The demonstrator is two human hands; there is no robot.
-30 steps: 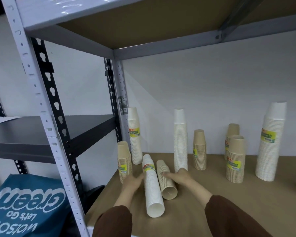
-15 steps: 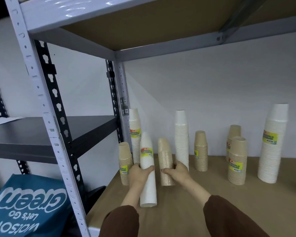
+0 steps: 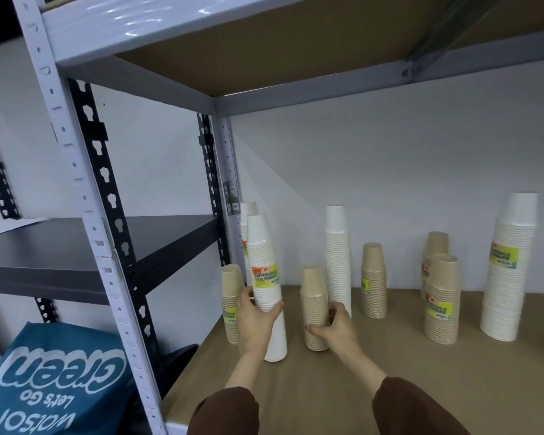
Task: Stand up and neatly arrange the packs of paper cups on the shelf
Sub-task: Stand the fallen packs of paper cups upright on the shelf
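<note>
On the brown shelf board (image 3: 390, 356), the left hand (image 3: 254, 321) wraps its fingers around an upright tall white cup pack (image 3: 266, 287), and the right hand (image 3: 336, 328) grips a short kraft cup pack (image 3: 314, 306) standing just beside it.

rear white pack (image 3: 248, 211) mostly hidden, bag (image 3: 44, 381) cropped

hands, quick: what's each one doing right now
Left hand: closed around the tall white cup pack, upright.
Right hand: closed around the short brown cup pack, upright.
</note>
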